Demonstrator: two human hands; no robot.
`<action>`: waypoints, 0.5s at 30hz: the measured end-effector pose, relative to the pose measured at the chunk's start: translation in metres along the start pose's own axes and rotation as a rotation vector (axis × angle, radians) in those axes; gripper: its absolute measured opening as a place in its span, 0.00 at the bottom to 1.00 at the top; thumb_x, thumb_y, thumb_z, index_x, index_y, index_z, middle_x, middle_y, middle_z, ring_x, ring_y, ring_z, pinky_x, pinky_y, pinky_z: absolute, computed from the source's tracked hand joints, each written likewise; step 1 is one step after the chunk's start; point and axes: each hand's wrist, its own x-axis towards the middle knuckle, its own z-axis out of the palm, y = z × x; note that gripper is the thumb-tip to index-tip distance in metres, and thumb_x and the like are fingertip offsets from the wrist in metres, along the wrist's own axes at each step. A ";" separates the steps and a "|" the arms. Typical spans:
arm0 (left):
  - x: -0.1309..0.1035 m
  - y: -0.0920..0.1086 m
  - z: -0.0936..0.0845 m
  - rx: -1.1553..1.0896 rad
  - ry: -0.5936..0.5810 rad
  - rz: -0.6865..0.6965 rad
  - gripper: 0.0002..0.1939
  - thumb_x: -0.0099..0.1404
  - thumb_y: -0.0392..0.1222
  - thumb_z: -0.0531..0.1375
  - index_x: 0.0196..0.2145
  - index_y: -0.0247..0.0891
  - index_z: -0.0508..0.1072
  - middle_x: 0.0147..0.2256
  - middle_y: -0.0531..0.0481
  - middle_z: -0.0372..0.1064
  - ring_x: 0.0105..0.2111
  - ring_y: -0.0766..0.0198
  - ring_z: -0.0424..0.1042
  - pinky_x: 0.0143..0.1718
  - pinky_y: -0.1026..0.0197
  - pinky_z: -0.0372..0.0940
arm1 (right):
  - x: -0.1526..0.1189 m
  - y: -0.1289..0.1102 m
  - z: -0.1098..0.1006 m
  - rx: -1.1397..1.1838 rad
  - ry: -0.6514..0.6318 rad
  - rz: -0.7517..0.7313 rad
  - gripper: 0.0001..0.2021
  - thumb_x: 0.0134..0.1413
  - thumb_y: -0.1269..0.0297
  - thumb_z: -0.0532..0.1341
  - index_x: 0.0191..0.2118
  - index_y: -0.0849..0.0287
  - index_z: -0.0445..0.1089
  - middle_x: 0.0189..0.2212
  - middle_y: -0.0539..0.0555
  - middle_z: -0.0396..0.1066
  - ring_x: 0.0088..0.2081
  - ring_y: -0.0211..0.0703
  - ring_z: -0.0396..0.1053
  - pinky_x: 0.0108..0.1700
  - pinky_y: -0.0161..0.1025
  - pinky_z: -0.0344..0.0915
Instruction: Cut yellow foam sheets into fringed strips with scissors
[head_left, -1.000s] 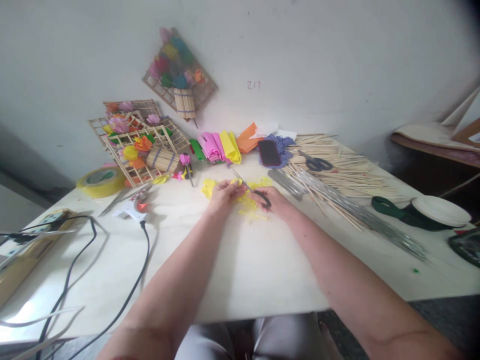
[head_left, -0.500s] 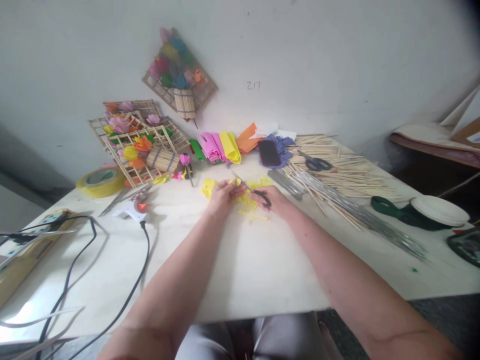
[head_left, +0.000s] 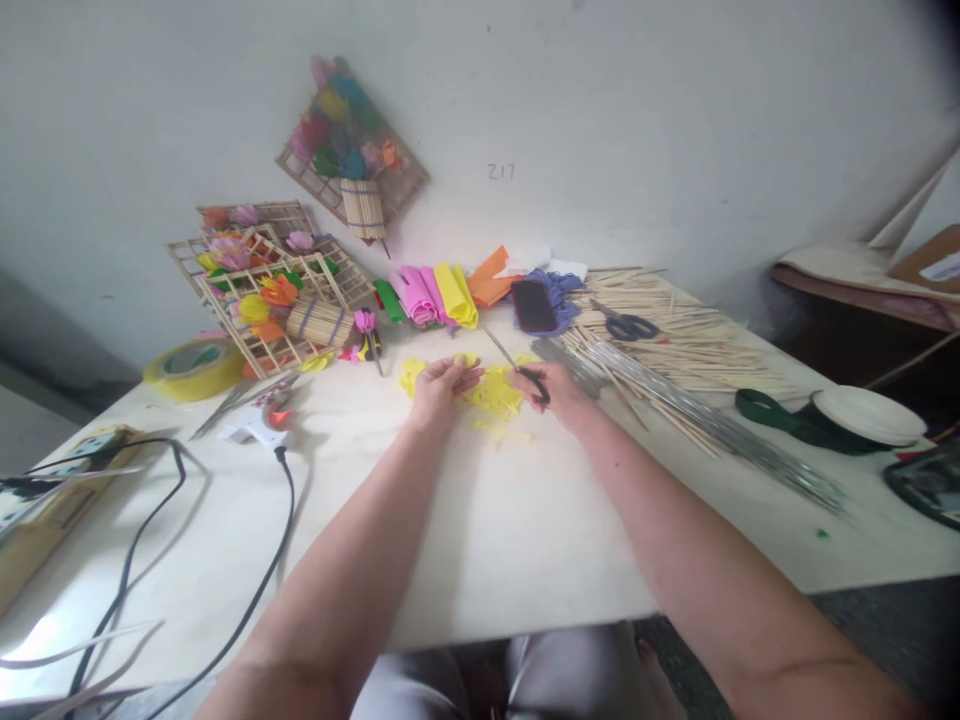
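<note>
My right hand (head_left: 557,392) grips a pair of dark-handled scissors (head_left: 534,384) by the loops, the blades pointing up and to the left. My left hand (head_left: 445,387) is closed, thumb against fingers, on a small piece of yellow paper (head_left: 466,359) that shows just above the fingertips. The scissor blades stand apart from this piece. Beneath and between the hands lie yellow paper scraps (head_left: 495,392), with more yellow pieces (head_left: 410,376) left of my left hand.
Folded pink paper (head_left: 417,296), yellow paper (head_left: 455,296) and a phone (head_left: 534,306) lie at the back. Wooden sticks (head_left: 690,345), wires (head_left: 705,430) and other scissors (head_left: 631,326) are at right. A glue gun (head_left: 259,428), tape roll (head_left: 193,372) and flower-covered frames (head_left: 277,280) are at left.
My right hand has drawn the scissors a little to the right, away from my left hand and the yellow piece. The whole view has shifted slightly.
</note>
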 end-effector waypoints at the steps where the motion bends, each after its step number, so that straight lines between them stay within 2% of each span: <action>1: 0.001 0.000 0.000 0.021 0.017 0.016 0.14 0.49 0.42 0.64 0.32 0.31 0.70 0.31 0.43 0.73 0.32 0.61 0.74 0.39 0.59 0.66 | 0.001 0.000 -0.003 0.001 0.032 -0.003 0.12 0.37 0.57 0.65 0.25 0.61 0.67 0.10 0.44 0.55 0.12 0.29 0.50 0.12 0.31 0.46; 6: 0.006 0.001 -0.002 0.134 0.119 0.118 0.16 0.48 0.45 0.64 0.32 0.32 0.69 0.27 0.45 0.72 0.29 0.62 0.73 0.37 0.59 0.66 | 0.007 0.002 -0.014 -0.027 0.135 -0.010 0.12 0.35 0.60 0.66 0.28 0.60 0.68 0.11 0.43 0.57 0.12 0.30 0.51 0.13 0.30 0.50; 10: 0.012 0.000 -0.009 0.336 0.244 0.218 0.14 0.51 0.48 0.61 0.30 0.34 0.70 0.28 0.47 0.72 0.32 0.62 0.72 0.38 0.61 0.64 | 0.009 0.003 -0.018 -0.066 0.146 0.020 0.16 0.31 0.63 0.67 0.32 0.59 0.68 0.14 0.43 0.60 0.14 0.30 0.54 0.15 0.30 0.54; 12: 0.012 0.001 -0.012 0.504 0.334 0.269 0.11 0.51 0.46 0.60 0.29 0.36 0.70 0.30 0.47 0.72 0.36 0.61 0.71 0.41 0.60 0.62 | 0.011 0.006 -0.020 -0.114 0.136 0.006 0.16 0.30 0.64 0.67 0.32 0.58 0.69 0.15 0.44 0.61 0.15 0.29 0.54 0.15 0.29 0.54; 15: 0.011 0.005 -0.014 0.773 0.398 0.384 0.06 0.52 0.41 0.58 0.25 0.37 0.71 0.41 0.43 0.70 0.45 0.56 0.67 0.49 0.57 0.56 | 0.013 0.012 -0.023 -0.175 0.125 -0.017 0.16 0.29 0.66 0.68 0.31 0.58 0.69 0.18 0.45 0.64 0.17 0.30 0.57 0.16 0.28 0.56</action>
